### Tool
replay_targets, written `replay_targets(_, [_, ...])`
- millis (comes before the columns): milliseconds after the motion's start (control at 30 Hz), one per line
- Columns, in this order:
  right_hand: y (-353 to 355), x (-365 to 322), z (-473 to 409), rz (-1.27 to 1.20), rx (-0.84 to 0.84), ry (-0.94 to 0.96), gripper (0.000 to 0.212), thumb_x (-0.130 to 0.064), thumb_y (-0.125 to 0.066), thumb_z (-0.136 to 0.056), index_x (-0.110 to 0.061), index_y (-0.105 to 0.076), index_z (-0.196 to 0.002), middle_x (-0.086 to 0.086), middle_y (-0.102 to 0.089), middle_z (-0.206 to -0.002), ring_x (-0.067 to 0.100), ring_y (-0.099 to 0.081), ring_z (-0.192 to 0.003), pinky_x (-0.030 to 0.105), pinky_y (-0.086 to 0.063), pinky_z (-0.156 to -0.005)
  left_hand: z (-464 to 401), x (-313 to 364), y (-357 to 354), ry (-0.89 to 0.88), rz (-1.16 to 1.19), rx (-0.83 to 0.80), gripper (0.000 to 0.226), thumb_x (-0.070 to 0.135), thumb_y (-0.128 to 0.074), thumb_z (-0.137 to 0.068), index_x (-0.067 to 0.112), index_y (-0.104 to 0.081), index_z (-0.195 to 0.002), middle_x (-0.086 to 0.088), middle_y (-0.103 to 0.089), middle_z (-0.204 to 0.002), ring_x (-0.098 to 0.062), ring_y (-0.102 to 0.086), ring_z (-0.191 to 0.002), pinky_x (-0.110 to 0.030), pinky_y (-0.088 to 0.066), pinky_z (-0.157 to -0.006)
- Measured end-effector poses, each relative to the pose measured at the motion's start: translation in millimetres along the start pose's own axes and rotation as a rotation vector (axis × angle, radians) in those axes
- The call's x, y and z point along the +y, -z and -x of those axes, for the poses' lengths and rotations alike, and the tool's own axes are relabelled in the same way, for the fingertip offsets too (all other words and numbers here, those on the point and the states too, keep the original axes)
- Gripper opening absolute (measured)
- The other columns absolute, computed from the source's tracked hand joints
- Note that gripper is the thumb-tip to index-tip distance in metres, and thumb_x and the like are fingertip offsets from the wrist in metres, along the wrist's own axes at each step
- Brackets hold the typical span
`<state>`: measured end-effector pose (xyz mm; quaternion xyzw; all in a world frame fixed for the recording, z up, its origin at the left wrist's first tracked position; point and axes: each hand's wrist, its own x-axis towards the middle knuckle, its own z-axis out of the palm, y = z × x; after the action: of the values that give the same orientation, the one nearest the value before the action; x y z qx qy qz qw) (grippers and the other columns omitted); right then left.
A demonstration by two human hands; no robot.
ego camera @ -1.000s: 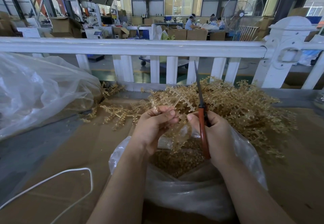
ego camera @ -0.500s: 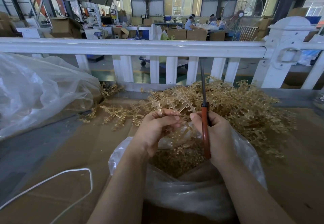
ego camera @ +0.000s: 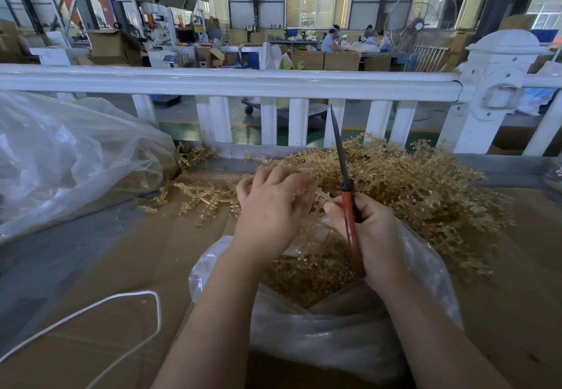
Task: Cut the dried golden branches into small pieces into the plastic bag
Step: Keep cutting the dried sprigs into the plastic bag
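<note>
Because cut bits must drop into the bag (ego camera: 319,328), you work right above its mouth: left hand (ego camera: 270,206) fingers curl around a branch (ego camera: 320,198), right hand (ego camera: 369,233) grips shut scissors (ego camera: 349,206). Uncut pile (ego camera: 425,181) lies just behind the bag.

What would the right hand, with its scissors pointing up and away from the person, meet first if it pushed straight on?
Probably the heap of golden branches behind the right hand; the scissors tip already overlaps the white fence, but depth is unclear.
</note>
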<state>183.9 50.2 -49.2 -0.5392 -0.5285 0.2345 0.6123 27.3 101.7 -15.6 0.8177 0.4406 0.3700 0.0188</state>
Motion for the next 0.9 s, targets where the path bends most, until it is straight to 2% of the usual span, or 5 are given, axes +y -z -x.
replay_targets(200, [-0.1,1.4,-1.7,-0.030,0.025,-0.009,0.033,-0.059,-0.073,-0.072,-0.029,-0.072,-0.086,0.001,-0.069,-0.067,0.019,-0.066,-0.061,0.039,-0.057,-0.062,-2.0,-1.5,7.8,0.338,0.374,0.077,0.014,0.032,-0.075,-0.084,0.029,-0.070,-0.072,0.018,-0.069,-0.074,0.002,-0.060,-0.073,-0.020,-0.042,-0.068])
replay_targets(400, [-0.5,1.6,-1.5,-0.119,0.094,-0.009,0.031,-0.061,-0.073,-0.070,-0.037,-0.075,-0.089,-0.001,-0.074,-0.077,0.016,-0.071,-0.071,0.032,-0.058,-0.066,-6.0,-7.1,23.5,0.892,1.297,0.071,0.011,0.013,-0.073,-0.086,0.009,-0.070,-0.076,-0.001,-0.059,-0.065,-0.009,-0.045,-0.048,-0.017,-0.037,-0.040])
replay_targets(533, [0.1,1.8,-1.0,-0.112,0.084,-0.033,0.033,-0.061,-0.073,-0.071,-0.033,-0.075,-0.088,0.006,-0.073,-0.078,0.029,-0.070,-0.075,0.047,-0.058,-0.073,-8.1,-13.7,30.7,1.129,1.693,0.122,0.015,0.021,-0.072,-0.088,0.012,-0.066,-0.077,0.003,-0.060,-0.061,-0.002,-0.050,-0.043,-0.012,-0.041,-0.037])
replay_targets(767, [0.6,5.4,-0.3,-0.034,0.054,-0.031,0.021,-0.046,-0.074,-0.083,-0.025,-0.074,-0.089,0.000,-0.072,-0.076,0.016,-0.068,-0.070,0.030,-0.056,-0.066,-7.6,-10.0,39.5,0.882,2.195,0.323,0.027,0.023,-0.068,-0.089,0.014,-0.072,-0.064,0.004,-0.068,-0.066,-0.003,-0.064,-0.055,-0.013,-0.050,-0.058])
replay_targets(900, [0.6,5.1,-0.1,-0.049,0.100,-0.046,0.037,-0.062,-0.070,-0.073,-0.027,-0.072,-0.084,-0.009,-0.063,-0.060,0.003,-0.057,-0.052,0.015,-0.044,-0.049,-10.8,-10.2,48.0,0.696,2.267,0.385,0.016,0.027,-0.067,-0.088,0.015,-0.071,-0.077,0.006,-0.068,-0.079,-0.003,-0.062,-0.074,-0.016,-0.046,-0.074])
